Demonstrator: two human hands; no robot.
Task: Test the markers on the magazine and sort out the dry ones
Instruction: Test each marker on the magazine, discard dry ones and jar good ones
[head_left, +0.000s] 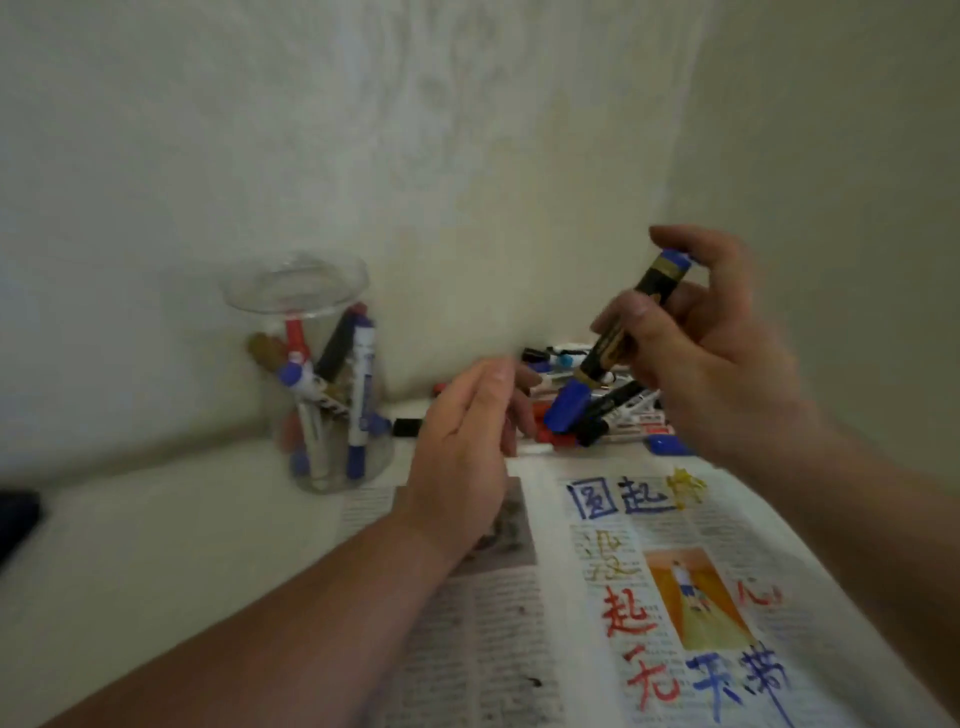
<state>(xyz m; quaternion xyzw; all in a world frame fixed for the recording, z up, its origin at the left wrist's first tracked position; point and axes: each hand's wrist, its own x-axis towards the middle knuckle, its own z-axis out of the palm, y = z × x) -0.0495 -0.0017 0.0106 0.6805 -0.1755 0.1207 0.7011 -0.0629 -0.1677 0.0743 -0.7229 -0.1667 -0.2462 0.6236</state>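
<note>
My right hand (711, 353) holds a black and gold marker with a blue cap (613, 343) tilted, cap end pointing down and left, above the pile. My left hand (462, 447) hovers beside it with fingers loosely spread and nothing in it, close to the blue cap. An open magazine (519, 649) lies on the table below, its right page covered with blue, red and yellow test strokes. A pile of loose markers (613, 410) lies in the wall corner behind the magazine.
A clear glass jar (311, 296) at the left holds several markers upright. A loose blue cap (667, 445) and a black cap (407, 427) lie near the pile. Walls close off the back and right. A dark object (18, 519) sits at the left edge.
</note>
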